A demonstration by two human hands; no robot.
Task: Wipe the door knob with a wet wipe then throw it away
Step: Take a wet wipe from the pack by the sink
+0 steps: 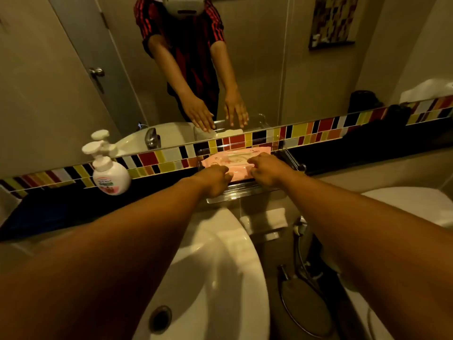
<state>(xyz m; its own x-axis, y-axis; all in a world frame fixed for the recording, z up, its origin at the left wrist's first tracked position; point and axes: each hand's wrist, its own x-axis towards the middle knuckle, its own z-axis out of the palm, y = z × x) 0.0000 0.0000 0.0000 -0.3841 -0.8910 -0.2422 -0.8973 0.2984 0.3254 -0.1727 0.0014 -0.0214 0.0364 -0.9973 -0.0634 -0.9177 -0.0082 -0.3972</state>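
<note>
Above the white sink [215, 253], both arms reach straight out, left hand [214, 179] and right hand [266, 171] fingers curled onto the pink wipe pack [231, 163].

Two hands, left [215, 176] and right [266, 171], at twelve o'clock on one pink wet wipe pack [232, 163] in one clear tray [242, 195]. One soap bottle [111, 176] at ten o'clock, one white sink [220, 266], one mirror [269, 69]. One door knob [97, 71], seen as a reflection.
</note>
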